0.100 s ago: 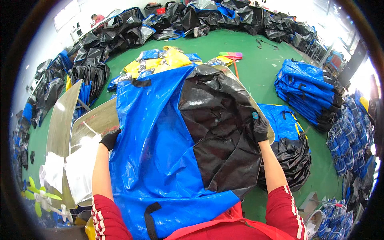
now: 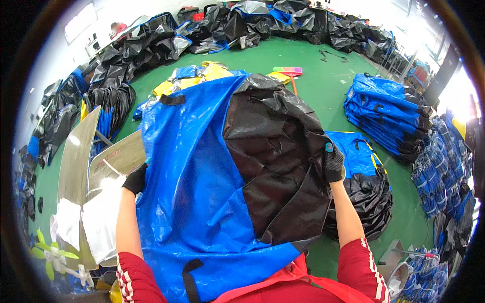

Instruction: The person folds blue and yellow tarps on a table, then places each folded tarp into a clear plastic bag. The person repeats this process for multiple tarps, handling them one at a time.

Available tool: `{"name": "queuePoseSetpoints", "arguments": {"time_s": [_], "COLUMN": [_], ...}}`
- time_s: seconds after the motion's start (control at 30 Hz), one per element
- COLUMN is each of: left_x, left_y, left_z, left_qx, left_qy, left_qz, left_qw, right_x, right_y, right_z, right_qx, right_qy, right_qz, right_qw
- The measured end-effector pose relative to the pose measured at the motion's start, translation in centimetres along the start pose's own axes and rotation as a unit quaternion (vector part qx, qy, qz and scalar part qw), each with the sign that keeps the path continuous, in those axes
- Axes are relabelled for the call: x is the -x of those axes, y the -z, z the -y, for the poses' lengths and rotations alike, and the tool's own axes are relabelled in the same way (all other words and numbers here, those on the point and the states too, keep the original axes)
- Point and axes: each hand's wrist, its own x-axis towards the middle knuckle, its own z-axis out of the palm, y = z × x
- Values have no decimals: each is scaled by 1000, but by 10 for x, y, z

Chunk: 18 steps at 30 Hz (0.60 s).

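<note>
A large tarpaulin bag (image 2: 187, 177), blue on the left and black on the right with short black straps, is stretched out in front of me. My left hand (image 2: 135, 178), in a dark glove, is closed on its left edge. On the opposite side my right hand (image 2: 333, 164), gloved in grey and black with a teal patch, grips the black edge. The bag's near end lies against my red apron (image 2: 303, 280). Its body hides most of the wooden tabletop (image 2: 118, 154) beneath. Some fingertips of both hands are hidden by the folds.
White sheets (image 2: 103, 222) and a small green fan (image 2: 52, 255) are at the left. Blue-black bag stacks (image 2: 386, 113) stand on the green floor at the right, another (image 2: 361, 192) beside my right arm. Yellow-blue bundles (image 2: 197, 76), a broom (image 2: 292, 73) and heaped tarpaulin (image 2: 232, 28) lie beyond.
The bag's far edge has risen and spread out a little, covering more of the tabletop and the yellow-blue bundles. Both hands keep their hold, the right one shifting slightly outward.
</note>
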Motion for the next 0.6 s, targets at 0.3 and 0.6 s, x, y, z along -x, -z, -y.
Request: {"name": "queuePoseSetpoints", "arguments": {"time_s": [0.3,0.6], "left_x": [18,0], "left_y": [31,-26], "left_z": [-17,-230], "left_qx": [338,2], "left_qy": [196,-96], "left_qz": [-289,-312], "left_qw": [874,945], "right_x": [-38,-141], "right_y": [62,40], "right_z": [-30,8], "right_qx": [39,68], "right_qy": [-55,-136], "right_qz": [100,407], "right_qw": [993,901]}}
